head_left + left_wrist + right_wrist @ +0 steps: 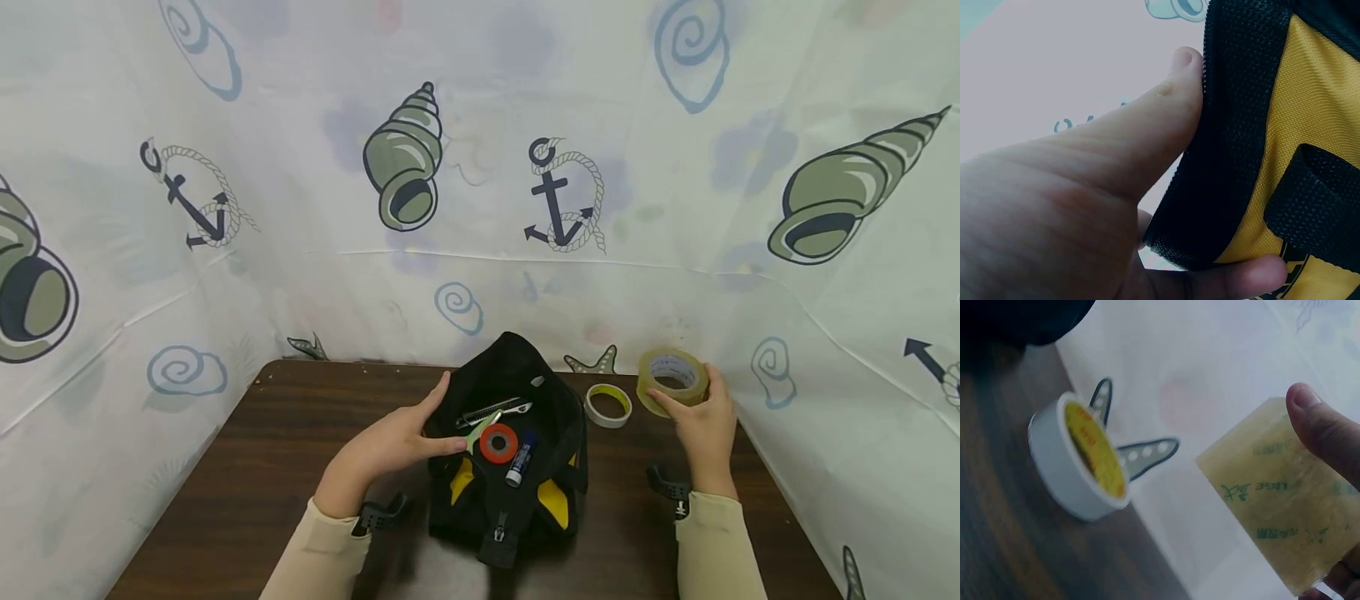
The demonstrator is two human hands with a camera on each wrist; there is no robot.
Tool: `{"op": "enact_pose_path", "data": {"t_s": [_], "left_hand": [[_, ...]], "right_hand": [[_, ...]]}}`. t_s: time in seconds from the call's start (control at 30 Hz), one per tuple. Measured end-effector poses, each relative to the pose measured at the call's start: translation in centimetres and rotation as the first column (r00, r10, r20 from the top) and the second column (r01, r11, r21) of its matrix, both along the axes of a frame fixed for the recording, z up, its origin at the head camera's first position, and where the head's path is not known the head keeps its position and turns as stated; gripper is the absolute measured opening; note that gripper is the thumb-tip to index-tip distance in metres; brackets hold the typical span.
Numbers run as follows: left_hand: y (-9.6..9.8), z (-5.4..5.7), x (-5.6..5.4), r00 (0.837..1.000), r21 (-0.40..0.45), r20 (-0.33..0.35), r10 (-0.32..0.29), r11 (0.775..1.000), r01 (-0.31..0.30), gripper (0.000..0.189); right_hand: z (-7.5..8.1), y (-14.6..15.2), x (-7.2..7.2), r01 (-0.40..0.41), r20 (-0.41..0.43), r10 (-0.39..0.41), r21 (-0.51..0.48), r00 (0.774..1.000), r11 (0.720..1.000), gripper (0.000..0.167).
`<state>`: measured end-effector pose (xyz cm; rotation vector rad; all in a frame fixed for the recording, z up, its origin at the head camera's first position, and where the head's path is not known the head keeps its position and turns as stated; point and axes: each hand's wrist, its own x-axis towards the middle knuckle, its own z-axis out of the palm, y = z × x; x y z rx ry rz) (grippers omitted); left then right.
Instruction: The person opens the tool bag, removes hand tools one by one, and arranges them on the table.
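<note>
A black and yellow tool bag (pixel 553 504) stands unzipped on the table, its mouth facing up. Inside lie a red roll of tape (pixel 489 444), a glue stick (pixel 519 462), green-handled scissors (pixel 480 429) and a dark, slim tool (pixel 480 412). My left hand (pixel 390 442) holds the bag's left rim; in the left wrist view the thumb lies along the zipper edge and a finger reaches across the outside. With my right hand (pixel 705 425) I grip a wide roll of clear packing tape (pixel 1272 500) by its right side, at the table's back right.
Between the bag and my right hand, a narrow white tape roll (pixel 1066 469) with a yellow core rests on the brown table (pixel 300 467). A white patterned sheet (pixel 480 208) hangs behind the table and along both sides.
</note>
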<state>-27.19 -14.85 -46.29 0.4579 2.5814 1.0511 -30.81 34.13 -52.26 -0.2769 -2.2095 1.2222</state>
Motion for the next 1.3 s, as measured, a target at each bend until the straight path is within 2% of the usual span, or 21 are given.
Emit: {"op": "enact_pose_path", "data": {"t_s": [0.17,0.37,0.57,0.7,0.77,0.9,1.07,1.17,1.3], "left_hand": [[0.0,0.0,0.0,1.0,-0.002,0.0,0.0,1.0,0.0,0.115],[0.0,-0.1,0.0,1.0,-0.004,0.001,-0.003,1.0,0.003,0.115],[0.0,0.0,0.0,1.0,-0.008,0.003,0.002,1.0,-0.002,0.115],[0.1,0.2,0.1,1.0,0.001,0.005,-0.002,1.0,0.002,0.115],[0.2,0.2,0.1,1.0,0.005,0.009,-0.005,1.0,0.005,0.116],[0.3,0.3,0.2,1.0,0.005,0.02,-0.008,1.0,0.008,0.115],[0.4,0.2,0.1,1.0,-0.002,0.022,-0.005,1.0,0.005,0.115],[0.4,0.2,0.0,1.0,-0.004,0.023,-0.006,1.0,0.006,0.114],[0.4,0.2,0.0,1.0,-0.007,0.023,-0.006,1.0,0.006,0.114]], "right_hand": [[-1.6,0.9,-0.2,0.007,0.054,-0.005,-0.037,0.999,0.999,0.103],[-4.3,1.8,-0.7,0.025,0.102,-0.021,-0.038,0.995,0.999,0.111],[-6.7,2.1,-1.0,-0.024,0.146,0.042,-0.12,0.988,0.993,0.116],[-7.2,2.1,-1.1,-0.062,0.162,0.092,-0.182,0.982,0.981,0.119],[-7.3,2.0,-1.1,-0.06,0.183,0.093,-0.177,0.979,0.982,0.12],[-7.4,1.6,-1.0,-0.008,0.209,0.035,-0.131,0.977,0.991,0.112],[-7.2,1.0,-0.9,0.037,0.199,-0.022,-0.073,0.98,0.997,0.096],[-7.1,1.0,-0.7,0.012,0.202,0.003,-0.075,0.979,0.997,0.092],[-7.1,1.0,-0.9,-0.046,0.248,0.065,-0.08,0.967,0.996,0.093]]}}
